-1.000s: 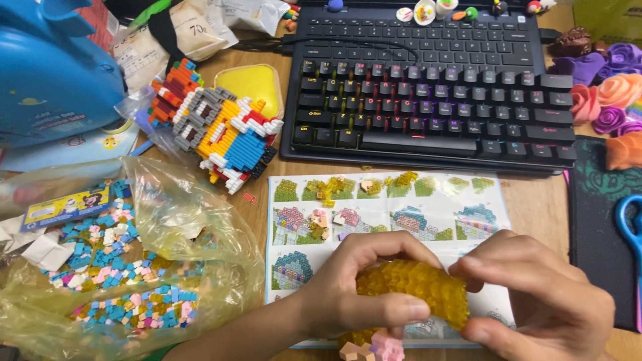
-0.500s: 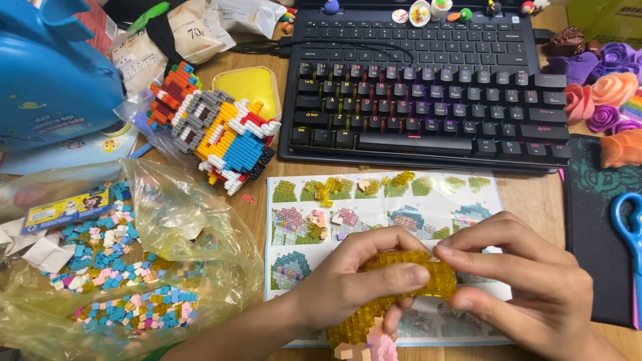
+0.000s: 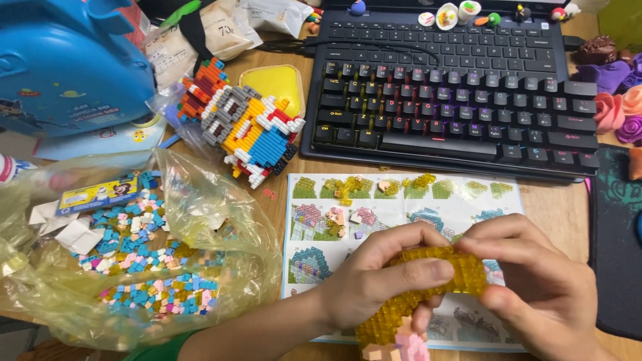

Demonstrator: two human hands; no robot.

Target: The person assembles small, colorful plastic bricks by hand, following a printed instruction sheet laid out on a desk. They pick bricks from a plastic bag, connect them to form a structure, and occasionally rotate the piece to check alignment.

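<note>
Both my hands hold one yellow translucent block model (image 3: 447, 266) low in the middle of the head view. My left hand (image 3: 381, 281) grips its left side with thumb in front and fingers over the top. My right hand (image 3: 535, 294) pinches its right end. The model curves down to a yellow part (image 3: 381, 324) with pink and tan blocks (image 3: 401, 347) at the bottom. It hangs over a printed instruction sheet (image 3: 401, 214) that carries a few loose yellow and pink pieces (image 3: 344, 190).
A clear plastic bag (image 3: 140, 267) of blue, pink and yellow small blocks lies at left. A finished multicoloured block figure (image 3: 244, 130) stands before a yellow case (image 3: 281, 83). A black backlit keyboard (image 3: 455, 107), a blue plastic box (image 3: 67, 60) and clay flowers (image 3: 618, 100) ring the desk.
Both hands turned the yellow model and drew it slightly lower; its broad face showed earlier, now my left thumb lies across its front edge and the right fingers close over its end.
</note>
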